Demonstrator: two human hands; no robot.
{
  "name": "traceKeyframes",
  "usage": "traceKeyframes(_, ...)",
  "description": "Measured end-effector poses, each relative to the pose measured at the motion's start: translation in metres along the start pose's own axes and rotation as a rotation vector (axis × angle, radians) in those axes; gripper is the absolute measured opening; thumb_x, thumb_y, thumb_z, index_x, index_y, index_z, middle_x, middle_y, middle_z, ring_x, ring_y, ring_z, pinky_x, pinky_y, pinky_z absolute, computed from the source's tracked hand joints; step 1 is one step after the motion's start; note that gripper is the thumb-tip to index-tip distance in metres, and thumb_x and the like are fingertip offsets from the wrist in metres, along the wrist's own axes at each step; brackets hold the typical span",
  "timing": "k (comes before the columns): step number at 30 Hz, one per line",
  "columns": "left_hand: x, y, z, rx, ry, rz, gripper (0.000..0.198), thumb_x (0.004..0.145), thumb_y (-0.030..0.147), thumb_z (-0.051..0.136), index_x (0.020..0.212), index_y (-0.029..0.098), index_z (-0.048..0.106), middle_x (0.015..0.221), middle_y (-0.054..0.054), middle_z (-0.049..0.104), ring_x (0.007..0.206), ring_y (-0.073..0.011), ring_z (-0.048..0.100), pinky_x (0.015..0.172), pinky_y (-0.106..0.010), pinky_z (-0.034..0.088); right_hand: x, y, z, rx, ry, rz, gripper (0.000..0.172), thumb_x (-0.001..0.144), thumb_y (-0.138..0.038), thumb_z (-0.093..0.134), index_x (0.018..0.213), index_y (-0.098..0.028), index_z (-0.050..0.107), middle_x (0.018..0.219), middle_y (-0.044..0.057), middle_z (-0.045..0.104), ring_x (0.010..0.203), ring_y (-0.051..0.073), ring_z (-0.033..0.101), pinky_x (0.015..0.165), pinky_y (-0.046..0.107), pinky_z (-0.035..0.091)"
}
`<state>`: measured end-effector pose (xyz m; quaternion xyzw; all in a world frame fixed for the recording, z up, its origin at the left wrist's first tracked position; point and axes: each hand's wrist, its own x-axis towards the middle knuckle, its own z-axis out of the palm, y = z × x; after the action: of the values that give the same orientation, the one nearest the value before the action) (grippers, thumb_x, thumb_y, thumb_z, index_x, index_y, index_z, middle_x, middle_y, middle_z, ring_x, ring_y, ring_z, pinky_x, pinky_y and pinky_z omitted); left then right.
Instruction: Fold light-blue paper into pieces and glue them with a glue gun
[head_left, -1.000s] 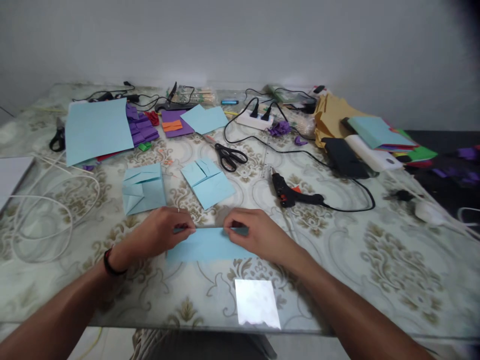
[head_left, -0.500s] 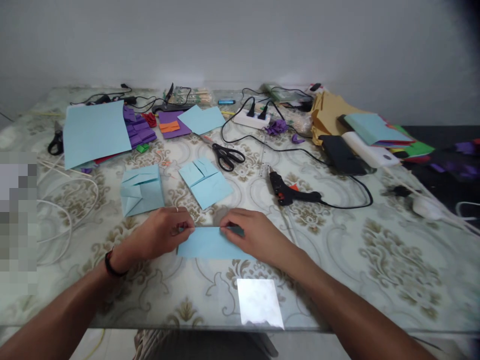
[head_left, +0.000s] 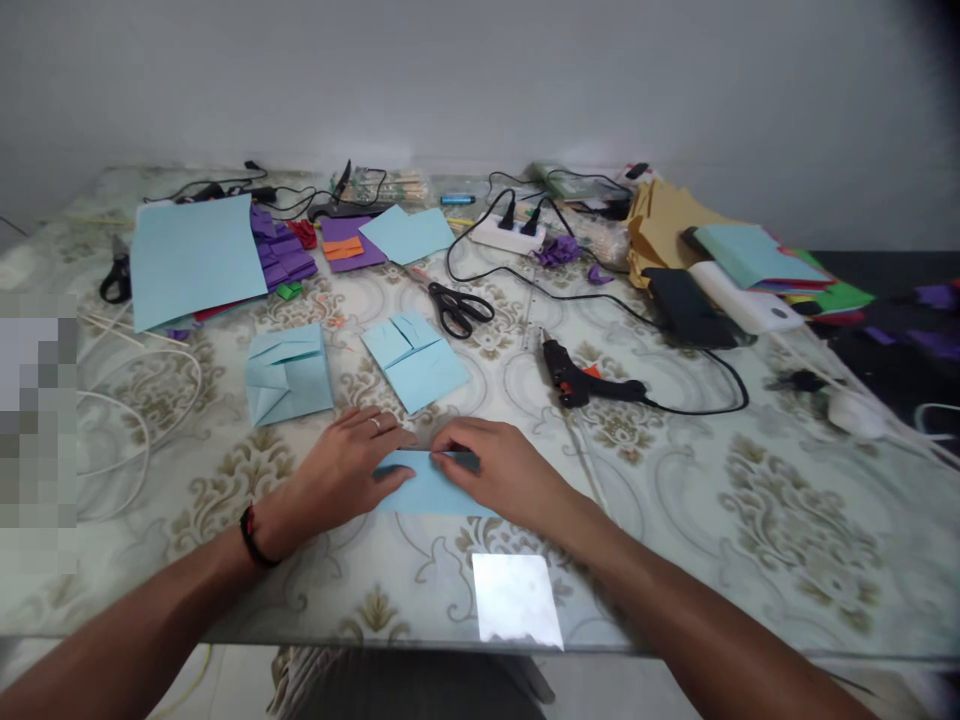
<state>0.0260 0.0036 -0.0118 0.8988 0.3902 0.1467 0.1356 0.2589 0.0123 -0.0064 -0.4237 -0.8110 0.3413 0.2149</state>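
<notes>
A light-blue sheet of paper [head_left: 435, 490] lies in front of me, its far edge turned up in a narrow fold. My right hand [head_left: 495, 465] pinches that folded edge between thumb and fingertips. On the left part of the same paper rests my left hand [head_left: 360, 455], fingers stretched out and thumb apart, a ring on one finger. Just beyond my hands are two folded light-blue paper pieces: a pocket-like one [head_left: 292, 385] on the left and a creased one [head_left: 420, 370] in the middle.
Black-handled scissors [head_left: 457, 308] and a black glue gun [head_left: 589, 380] with a trailing cord lie beyond my hands. Farther back are a white power strip [head_left: 510, 235], blue sheets [head_left: 196, 265] and purple paper strips [head_left: 281, 255]. A dark phone-like device [head_left: 690, 308] sits right.
My left hand has gone from pinching the paper's far edge to lying on it with fingers extended, and shifted right. My right hand keeps its pinch, slightly farther left.
</notes>
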Motion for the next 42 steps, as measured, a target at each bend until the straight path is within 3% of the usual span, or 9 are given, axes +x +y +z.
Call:
traceKeyframes(5, 0.001, 0.005, 0.002, 0.045, 0.01, -0.002, 0.021, 0.094, 0.028, 0.071, 0.113, 0.02, 0.067, 0.106, -0.008, 0.072, 0.103, -0.0272, 0.066, 0.094, -0.044, 0.049, 0.0, 0.001, 0.006, -0.046, 0.0, -0.043, 0.006, 0.093, -0.015, 0.067, 0.094, -0.02, 0.07, 0.094, 0.004, 0.076, 0.086, 0.018, 0.07, 0.077, 0.029, 0.051)
traceKeyframes(11, 0.002, 0.01, -0.005, 0.136, -0.03, 0.055, 0.001, 0.095, 0.018, 0.063, 0.094, 0.019, 0.064, 0.092, -0.005, 0.069, 0.091, -0.0251, 0.064, 0.082, -0.041, 0.049, -0.003, 0.002, 0.007, -0.263, -0.009, -0.178, 0.006, 0.091, -0.013, 0.067, 0.092, -0.019, 0.066, 0.09, 0.005, 0.073, 0.086, 0.022, 0.067, 0.077, 0.032, 0.049)
traceKeyframes(16, 0.001, 0.009, -0.011, 0.134, -0.083, 0.122, 0.017, 0.089, 0.001, 0.056, 0.093, 0.017, 0.062, 0.094, -0.006, 0.068, 0.093, -0.0244, 0.062, 0.084, -0.041, 0.05, -0.006, 0.001, 0.005, -0.416, -0.051, -0.286, 0.009, 0.092, -0.009, 0.06, 0.09, -0.018, 0.062, 0.088, 0.007, 0.068, 0.086, 0.023, 0.061, 0.076, 0.035, 0.049)
traceKeyframes(24, -0.004, 0.004, -0.012, 0.035, -0.151, 0.195, 0.019, 0.086, 0.003, 0.057, 0.096, 0.018, 0.062, 0.102, -0.007, 0.067, 0.097, -0.0241, 0.062, 0.093, -0.041, 0.05, -0.01, -0.006, -0.004, -0.304, -0.254, -0.246, 0.008, 0.09, -0.018, 0.068, 0.098, -0.018, 0.065, 0.1, 0.008, 0.068, 0.093, 0.024, 0.062, 0.081, 0.038, 0.052)
traceKeyframes(30, -0.007, 0.006, -0.011, 0.065, -0.156, 0.29, 0.022, 0.084, -0.002, 0.053, 0.09, 0.018, 0.059, 0.097, -0.007, 0.065, 0.089, -0.0233, 0.061, 0.083, -0.039, 0.05, -0.012, -0.009, -0.013, -0.216, -0.288, -0.266, 0.019, 0.094, -0.033, 0.071, 0.104, -0.018, 0.066, 0.108, 0.01, 0.065, 0.1, 0.025, 0.061, 0.086, 0.04, 0.053)
traceKeyframes(35, -0.008, 0.01, -0.013, 0.003, -0.258, 0.233, 0.007, 0.091, 0.02, 0.065, 0.09, 0.018, 0.059, 0.098, -0.007, 0.065, 0.093, -0.0253, 0.061, 0.085, -0.041, 0.048, -0.015, -0.011, -0.014, -0.255, -0.361, -0.289, 0.017, 0.092, -0.035, 0.075, 0.091, -0.019, 0.068, 0.117, 0.01, 0.061, 0.109, 0.027, 0.059, 0.092, 0.043, 0.051)
traceKeyframes(38, -0.01, 0.012, -0.014, -0.072, -0.252, 0.212, 0.03, 0.096, 0.048, 0.064, 0.093, 0.019, 0.059, 0.101, -0.009, 0.065, 0.095, -0.0263, 0.061, 0.085, -0.041, 0.047, -0.017, -0.013, -0.015, -0.286, -0.378, -0.262, 0.02, 0.087, -0.034, 0.081, 0.092, -0.019, 0.068, 0.125, 0.012, 0.058, 0.116, 0.03, 0.055, 0.097, 0.046, 0.05)
traceKeyframes(40, -0.011, 0.013, -0.014, -0.088, -0.256, 0.208, 0.03, 0.097, 0.049, 0.062, 0.097, 0.019, 0.059, 0.104, -0.009, 0.065, 0.097, -0.0267, 0.061, 0.088, -0.041, 0.047, -0.018, -0.014, -0.014, -0.28, -0.373, -0.254, 0.024, 0.086, -0.038, 0.082, 0.092, -0.019, 0.068, 0.127, 0.013, 0.058, 0.118, 0.031, 0.054, 0.099, 0.047, 0.05)
traceKeyframes(42, -0.012, 0.013, -0.014, -0.066, -0.274, 0.191, 0.019, 0.097, 0.037, 0.065, 0.103, 0.019, 0.06, 0.107, -0.009, 0.064, 0.099, -0.027, 0.061, 0.089, -0.041, 0.047, -0.018, -0.013, -0.013, -0.274, -0.362, -0.259, 0.025, 0.086, -0.04, 0.081, 0.093, -0.02, 0.069, 0.126, 0.013, 0.058, 0.117, 0.031, 0.054, 0.098, 0.048, 0.05)
